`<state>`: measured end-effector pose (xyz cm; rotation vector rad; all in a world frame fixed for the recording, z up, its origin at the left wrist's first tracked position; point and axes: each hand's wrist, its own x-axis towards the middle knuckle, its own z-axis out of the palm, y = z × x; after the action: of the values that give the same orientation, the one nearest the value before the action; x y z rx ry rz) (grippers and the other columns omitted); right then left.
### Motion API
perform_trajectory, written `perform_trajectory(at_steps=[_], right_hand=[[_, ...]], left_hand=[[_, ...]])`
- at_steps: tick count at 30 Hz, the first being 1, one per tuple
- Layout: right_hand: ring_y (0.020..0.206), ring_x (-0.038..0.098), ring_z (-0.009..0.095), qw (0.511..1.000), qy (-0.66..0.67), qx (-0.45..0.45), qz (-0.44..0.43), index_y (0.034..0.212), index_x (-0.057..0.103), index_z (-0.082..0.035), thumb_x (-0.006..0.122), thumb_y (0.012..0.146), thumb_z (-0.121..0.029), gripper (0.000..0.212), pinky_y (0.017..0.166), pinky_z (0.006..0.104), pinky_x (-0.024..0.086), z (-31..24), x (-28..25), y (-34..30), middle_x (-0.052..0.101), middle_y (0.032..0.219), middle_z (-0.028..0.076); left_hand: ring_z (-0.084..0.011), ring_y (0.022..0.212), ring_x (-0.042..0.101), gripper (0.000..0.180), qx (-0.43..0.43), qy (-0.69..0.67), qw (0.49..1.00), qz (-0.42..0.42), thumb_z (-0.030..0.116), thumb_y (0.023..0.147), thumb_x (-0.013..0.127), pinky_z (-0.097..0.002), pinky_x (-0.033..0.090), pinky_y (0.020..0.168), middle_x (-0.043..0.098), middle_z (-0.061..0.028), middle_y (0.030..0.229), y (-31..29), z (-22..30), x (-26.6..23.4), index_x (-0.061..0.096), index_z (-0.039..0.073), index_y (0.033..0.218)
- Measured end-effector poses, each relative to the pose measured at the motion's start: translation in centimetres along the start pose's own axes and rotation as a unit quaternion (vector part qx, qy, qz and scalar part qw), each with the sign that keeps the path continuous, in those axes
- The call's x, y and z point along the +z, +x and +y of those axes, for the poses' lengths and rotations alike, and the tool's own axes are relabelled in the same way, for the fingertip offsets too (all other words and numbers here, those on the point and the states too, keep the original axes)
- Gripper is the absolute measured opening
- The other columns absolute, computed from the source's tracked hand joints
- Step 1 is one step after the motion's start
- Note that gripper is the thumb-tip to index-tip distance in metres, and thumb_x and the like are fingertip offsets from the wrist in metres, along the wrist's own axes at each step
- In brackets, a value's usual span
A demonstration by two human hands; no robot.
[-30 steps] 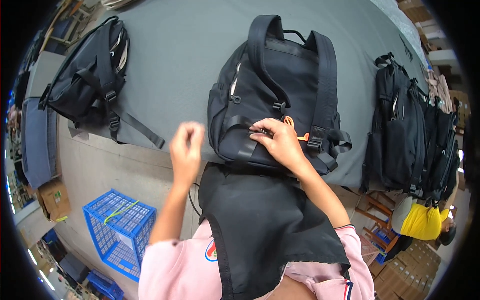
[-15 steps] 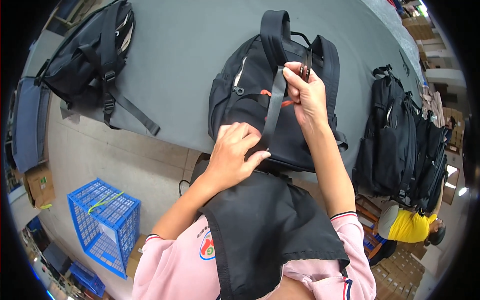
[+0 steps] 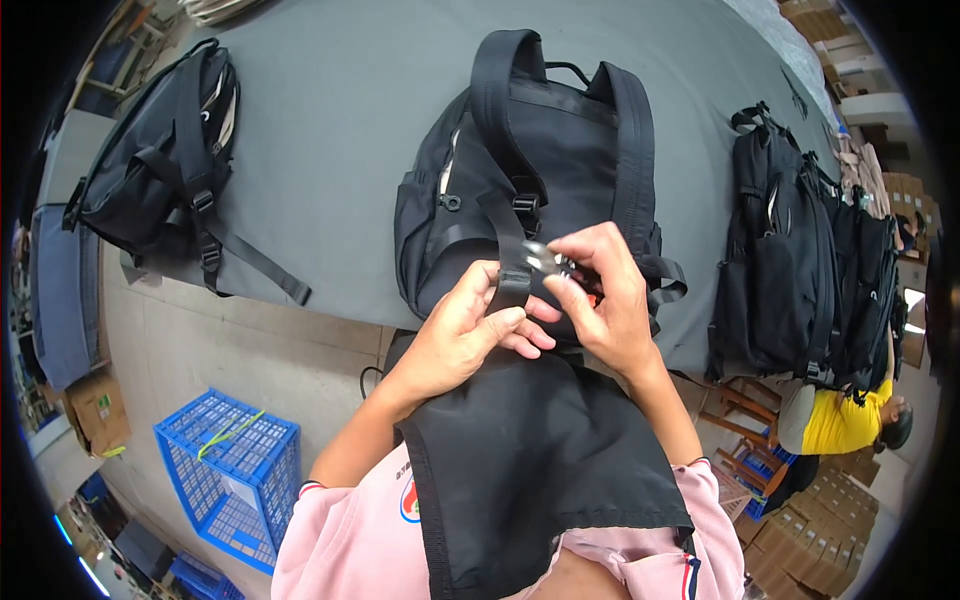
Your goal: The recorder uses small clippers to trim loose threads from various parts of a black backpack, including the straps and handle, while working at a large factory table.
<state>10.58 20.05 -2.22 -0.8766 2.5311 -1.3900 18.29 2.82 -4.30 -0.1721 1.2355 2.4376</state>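
A black backpack (image 3: pixel 570 140) lies on the grey table, its shoulder straps facing up. Hanging from a buckle (image 3: pixel 526 203) on one shoulder strap is a black webbing strap (image 3: pixel 508 232). Its lower end is folded over in my left hand (image 3: pixel 465 325), which is closed on it with the thumb in front. Close beside the webbing, my right hand (image 3: pixel 612 290) grips a small shiny metal tool (image 3: pixel 542 258), smeared by motion, so I cannot make out its exact kind. A bit of orange (image 3: pixel 593 299) shows by the right fingers.
Another black backpack (image 3: pixel 150 180) lies at the table's left end. Several black backpacks (image 3: pixel 775 250) stand along the right side. Below the table (image 3: pixel 330 200) on the left is a blue plastic crate (image 3: pixel 230 470). A person in yellow (image 3: pixel 840 418) is at the far right.
My right hand has come down from the upper part of the webbing to its lower end. The left hand now holds the folded end, and the view has shifted slightly.
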Motion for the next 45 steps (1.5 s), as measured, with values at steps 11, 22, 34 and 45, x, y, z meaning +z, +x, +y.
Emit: perform_trajectory(at_steps=[11,22,34,45], right_hand=[[0.057,0.058,0.021,0.988,-0.084,-0.126,0.041,0.09,0.066,-0.007,0.073,0.067,-0.004,0.024,0.051,0.0307,0.046,1.1,0.4,-0.9,0.058,0.071,0.005],[0.067,0.057,0.018,0.999,0.013,-0.037,0.021,0.096,0.064,0.0,0.071,0.068,0.003,0.028,0.058,0.0269,0.047,1.0,0.6,-2.1,0.059,0.083,0.01],[0.062,0.059,0.019,0.988,-0.067,-0.085,0.111,0.092,0.065,0.0,0.072,0.067,0.006,0.027,0.053,0.028,0.046,1.5,1.3,-3.4,0.059,0.075,0.009],[0.062,0.057,0.019,0.992,-0.056,-0.032,0.107,0.093,0.067,-0.001,0.07,0.068,0.006,0.026,0.053,0.0279,0.046,1.3,1.8,-3.2,0.057,0.077,0.009]], left_hand=[[-0.0228,0.084,0.066,0.021,-0.034,0.078,0.996,0.002,0.01,0.098,0.045,-0.0303,0.055,0.075,0.061,-0.0173,0.095,0.2,0.2,0.2,0.042,-0.003,0.114],[-0.0186,0.077,0.068,0.016,-0.038,0.131,0.991,0.016,0.007,0.096,0.043,-0.0283,0.055,0.071,0.064,-0.0129,0.088,0.5,0.2,0.3,0.047,-0.004,0.107],[-0.0186,0.076,0.068,0.014,-0.037,0.111,0.992,0.037,0.007,0.096,0.045,-0.0281,0.056,0.07,0.065,-0.0128,0.087,0.9,0.0,0.5,0.05,-0.004,0.103],[-0.0186,0.078,0.068,0.015,-0.052,0.119,0.991,0.024,0.006,0.095,0.046,-0.0286,0.056,0.071,0.066,-0.0129,0.089,1.2,-0.2,0.5,0.052,-0.005,0.105]])
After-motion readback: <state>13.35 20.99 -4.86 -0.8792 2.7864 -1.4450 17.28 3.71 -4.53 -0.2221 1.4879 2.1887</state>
